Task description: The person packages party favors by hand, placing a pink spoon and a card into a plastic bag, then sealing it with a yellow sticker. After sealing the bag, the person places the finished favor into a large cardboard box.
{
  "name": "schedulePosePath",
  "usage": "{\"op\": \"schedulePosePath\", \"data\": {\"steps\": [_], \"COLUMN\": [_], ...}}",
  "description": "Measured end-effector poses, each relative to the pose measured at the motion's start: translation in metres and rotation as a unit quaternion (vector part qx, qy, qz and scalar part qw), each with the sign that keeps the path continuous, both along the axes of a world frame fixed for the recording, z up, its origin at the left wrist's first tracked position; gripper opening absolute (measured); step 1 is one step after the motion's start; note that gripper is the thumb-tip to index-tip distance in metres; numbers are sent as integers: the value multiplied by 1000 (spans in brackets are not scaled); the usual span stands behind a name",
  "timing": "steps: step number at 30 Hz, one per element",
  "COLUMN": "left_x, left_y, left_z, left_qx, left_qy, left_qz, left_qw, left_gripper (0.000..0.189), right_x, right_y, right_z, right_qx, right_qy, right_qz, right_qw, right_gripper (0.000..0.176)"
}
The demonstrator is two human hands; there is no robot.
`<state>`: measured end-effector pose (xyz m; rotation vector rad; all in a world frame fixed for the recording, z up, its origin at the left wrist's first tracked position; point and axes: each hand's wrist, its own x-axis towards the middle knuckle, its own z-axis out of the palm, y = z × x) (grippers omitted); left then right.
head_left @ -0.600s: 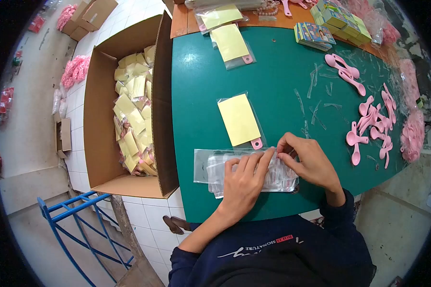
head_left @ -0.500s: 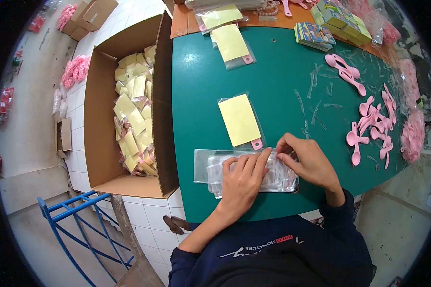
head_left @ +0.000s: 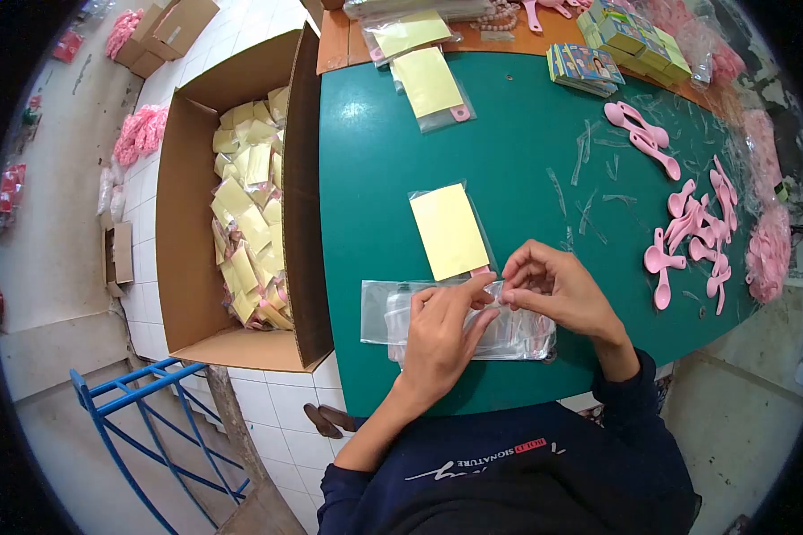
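Note:
A stack of clear plastic bags (head_left: 384,312) lies on the green table close to my body. My left hand (head_left: 437,339) is over the bags, its index finger and thumb apart and reaching toward the other hand. At the upper right of the stack, my right hand (head_left: 558,290) has thumb and forefinger pinched together; what sits between them is too small to make out. Just beyond the fingers rests a bagged yellow card (head_left: 449,232) with a pink handle end at its lower corner, partly covered by my left fingertips.
Pink measuring spoons (head_left: 687,223) and thin clear plastic strips (head_left: 587,218) are scattered at the right. Stacks of printed cards (head_left: 584,69) and more bagged yellow cards (head_left: 428,80) stand at the back. A cardboard box (head_left: 303,223) full of such packs is left of the table.
My left hand has lifted from lying flat on the bags, and its thumb has spread. The right hand has shifted slightly left. The bagged yellow card has slid slightly toward me.

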<state>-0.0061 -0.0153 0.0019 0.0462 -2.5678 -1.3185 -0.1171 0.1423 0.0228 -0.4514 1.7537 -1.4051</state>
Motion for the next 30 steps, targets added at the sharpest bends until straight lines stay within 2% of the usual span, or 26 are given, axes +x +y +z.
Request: {"op": "schedulePosePath", "data": {"steps": [5,8,11,23,30], "left_x": [0,0,1,2,1], "left_y": [-1,2,6,9,11], "left_z": [-1,6,5,5,6], "left_qx": [-45,-96,-114,-153,-114], "left_qy": [27,87,106,108,98], "left_qz": [5,24,32,31,8], "left_qw": [999,991,987,982,989], "left_gripper": [50,42,49,49,55], "right_x": [-2,-1,-1,0,1], "right_y": [0,0,-1,-2,-3], "right_z": [-1,-5,-5,-7,-9], "right_qx": [-35,-45,-52,-68,-61], "right_qy": [-98,-105,-117,-188,-180], "right_qz": [-3,-5,-8,-46,-45], "right_qw": [995,993,992,979,981], "right_gripper": [24,26,26,34,35]}}
